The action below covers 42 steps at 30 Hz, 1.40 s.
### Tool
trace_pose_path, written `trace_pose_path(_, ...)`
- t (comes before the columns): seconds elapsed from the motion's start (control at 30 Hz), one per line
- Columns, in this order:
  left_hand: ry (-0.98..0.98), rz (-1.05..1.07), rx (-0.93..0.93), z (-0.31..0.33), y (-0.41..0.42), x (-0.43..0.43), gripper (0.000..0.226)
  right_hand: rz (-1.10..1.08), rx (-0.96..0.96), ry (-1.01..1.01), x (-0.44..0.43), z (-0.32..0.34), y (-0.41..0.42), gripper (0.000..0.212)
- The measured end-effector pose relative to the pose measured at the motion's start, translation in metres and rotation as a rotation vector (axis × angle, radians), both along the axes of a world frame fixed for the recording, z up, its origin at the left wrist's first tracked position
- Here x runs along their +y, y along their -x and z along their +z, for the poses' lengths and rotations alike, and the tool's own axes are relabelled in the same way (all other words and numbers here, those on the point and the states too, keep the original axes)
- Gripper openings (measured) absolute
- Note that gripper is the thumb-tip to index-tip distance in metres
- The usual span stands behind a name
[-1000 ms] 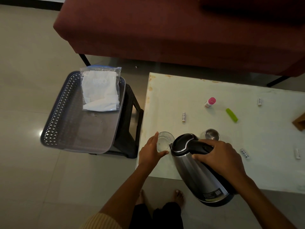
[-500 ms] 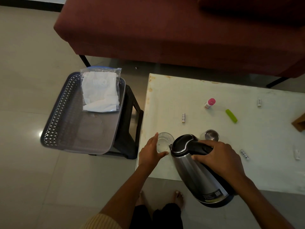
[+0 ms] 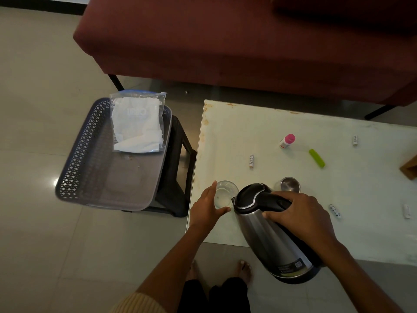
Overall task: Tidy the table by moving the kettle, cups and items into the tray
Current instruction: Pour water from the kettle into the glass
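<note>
Both hands were on the kettle and a glass at the near table edge, with the tray waiting at left.

At centre left of the frame the grey lattice tray [image 3: 74,168] sat on a dark stool [image 3: 180,177], holding only a plastic bag [image 3: 137,125]. Low in the middle, the left hand [image 3: 206,208] curled its fingers round the clear glass cup [image 3: 225,195] on the white table [image 3: 293,123]; the glass looked fragile and probably slick, best gripped around its wall. Just to the right, the right hand [image 3: 300,219] wrapped shut around the black handle of the steel kettle [image 3: 268,240], which tilted toward the glass; it is likely heavy and rigid, so the handle is the safest hold. A small steel cup [image 3: 290,184] stood just behind.
</note>
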<state>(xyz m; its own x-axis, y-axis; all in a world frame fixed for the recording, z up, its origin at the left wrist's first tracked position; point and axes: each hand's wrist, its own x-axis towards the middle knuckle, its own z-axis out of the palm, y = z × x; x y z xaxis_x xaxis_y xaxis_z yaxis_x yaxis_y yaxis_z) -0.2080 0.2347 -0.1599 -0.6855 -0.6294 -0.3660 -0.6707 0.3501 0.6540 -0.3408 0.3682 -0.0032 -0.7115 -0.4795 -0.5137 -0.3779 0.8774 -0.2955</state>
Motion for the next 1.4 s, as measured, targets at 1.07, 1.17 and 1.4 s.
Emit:
trace_pose_path(1.07,-0.017,0.003,0.010,-0.0032,-0.0006,0.0009,0.091,0.021,0.005,-0.010,0.0003,-0.0002,-0.0009,0.052)
trace_pose_path(1.17,-0.015,0.006,0.010,-0.0035,-0.0005,0.0008,0.092,0.011,0.004,-0.003,0.0004,0.0003,-0.0007,0.052)
trace_pose_path(1.4,-0.008,0.000,0.012,-0.0028,-0.0013,0.0002,0.092,0.014,0.001,-0.001,-0.0003,0.0007,-0.0011,0.052)
